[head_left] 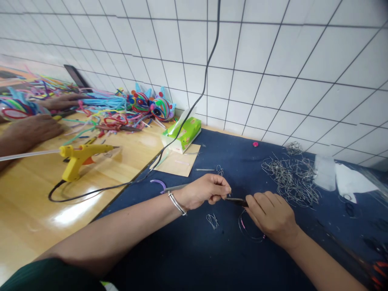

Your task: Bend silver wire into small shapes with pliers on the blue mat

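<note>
My left hand (pixel 210 189) is closed in a pinch, with a tiny bit of thin metal wire (pixel 229 195) showing at its fingertips. My right hand (pixel 271 216) is wrapped round a pair of pliers (pixel 238 201); their dark, narrow jaws point left and meet the wire by the left fingertips. The handles are hidden in the fist. Just below the right hand lies a thin wire loop with pink beads (pixel 243 224). A small bundle of bent wires (pixel 212 221) rests on the dark blue cloth (pixel 188 250) below the left hand.
A tangled heap of bent wires (pixel 291 178) spreads at the right, near clear plastic bags (pixel 325 173). Left are a yellow glue gun (pixel 80 155) with its cable, a green tissue pack (pixel 189 131) and a brown paper (pixel 172 163). Another person's hands (pixel 39 129) work among colourful pipe cleaners (pixel 104 101).
</note>
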Motion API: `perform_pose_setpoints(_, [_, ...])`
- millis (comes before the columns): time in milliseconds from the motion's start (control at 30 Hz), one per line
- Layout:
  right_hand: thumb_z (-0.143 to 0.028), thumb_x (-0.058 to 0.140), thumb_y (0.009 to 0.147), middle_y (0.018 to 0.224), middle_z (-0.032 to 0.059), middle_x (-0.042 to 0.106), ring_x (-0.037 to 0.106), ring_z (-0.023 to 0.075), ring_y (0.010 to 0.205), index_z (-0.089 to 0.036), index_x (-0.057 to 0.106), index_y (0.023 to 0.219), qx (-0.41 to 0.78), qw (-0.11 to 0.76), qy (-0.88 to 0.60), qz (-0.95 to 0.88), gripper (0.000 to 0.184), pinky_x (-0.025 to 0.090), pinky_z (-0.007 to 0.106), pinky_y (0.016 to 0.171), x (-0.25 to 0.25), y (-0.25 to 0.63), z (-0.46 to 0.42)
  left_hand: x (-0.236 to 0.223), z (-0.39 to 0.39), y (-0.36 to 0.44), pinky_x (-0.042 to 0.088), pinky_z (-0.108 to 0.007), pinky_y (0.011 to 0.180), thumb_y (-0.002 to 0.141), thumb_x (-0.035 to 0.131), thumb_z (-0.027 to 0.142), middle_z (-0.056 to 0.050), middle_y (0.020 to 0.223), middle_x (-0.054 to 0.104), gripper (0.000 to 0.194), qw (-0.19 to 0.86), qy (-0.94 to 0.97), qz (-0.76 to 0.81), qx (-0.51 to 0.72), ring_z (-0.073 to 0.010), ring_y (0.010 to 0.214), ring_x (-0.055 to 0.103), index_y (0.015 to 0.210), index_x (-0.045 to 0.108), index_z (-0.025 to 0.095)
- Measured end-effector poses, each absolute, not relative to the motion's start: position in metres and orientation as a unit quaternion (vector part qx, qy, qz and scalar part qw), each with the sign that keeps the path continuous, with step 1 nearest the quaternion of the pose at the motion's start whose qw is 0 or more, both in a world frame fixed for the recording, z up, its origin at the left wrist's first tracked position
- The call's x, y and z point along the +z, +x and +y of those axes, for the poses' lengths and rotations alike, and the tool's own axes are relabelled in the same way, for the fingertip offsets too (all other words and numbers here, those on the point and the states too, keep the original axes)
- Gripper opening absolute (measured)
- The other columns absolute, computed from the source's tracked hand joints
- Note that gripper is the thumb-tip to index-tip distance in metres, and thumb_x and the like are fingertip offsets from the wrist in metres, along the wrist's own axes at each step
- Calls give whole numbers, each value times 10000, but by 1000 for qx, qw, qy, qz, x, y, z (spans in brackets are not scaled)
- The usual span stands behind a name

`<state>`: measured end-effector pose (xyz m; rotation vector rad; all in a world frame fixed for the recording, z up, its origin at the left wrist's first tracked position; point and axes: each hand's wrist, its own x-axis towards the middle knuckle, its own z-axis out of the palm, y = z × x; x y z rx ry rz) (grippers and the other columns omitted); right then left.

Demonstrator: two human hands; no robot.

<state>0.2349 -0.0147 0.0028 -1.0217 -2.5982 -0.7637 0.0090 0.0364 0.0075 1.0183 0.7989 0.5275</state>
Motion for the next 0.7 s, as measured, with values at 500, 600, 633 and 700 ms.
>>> perform_pose_setpoints(500, [-254,497,831,736,45,566,471,154,690,-168,585,952,-205,133,-369,-897,173,360,302,643,6,231,-15,7,33,11,278,-172,413,749,582,281,32,606,512,157,679,546,397,290,-29,442,370,758,545,128])
perform_pose_setpoints(600, [-272,491,833,711,41,545,468,148,670,-163,590,917,-165,142,-392,-894,169,360,286,629,6,228,-15,10,31,13,309,-174,435,779,542,266,34,587,508,140,586,622,415,312,-38,459,387,748,559,130])
perform_pose_setpoints(633, [-274,488,834,699,38,537,467,145,661,-166,592,892,-149,146,-402,-892,161,359,280,622,6,227,-15,12,30,13,329,-177,452,787,532,253,31,588,512,133,546,652,417,320,-46,478,407,745,568,132])
perform_pose_setpoints(700, [-279,482,836,684,33,526,468,138,649,-173,592,839,-117,156,-419,-887,153,353,267,607,6,224,-15,17,27,12,382,-191,513,797,517,221,14,631,548,120,457,714,408,338,-66,553,471,749,588,137])
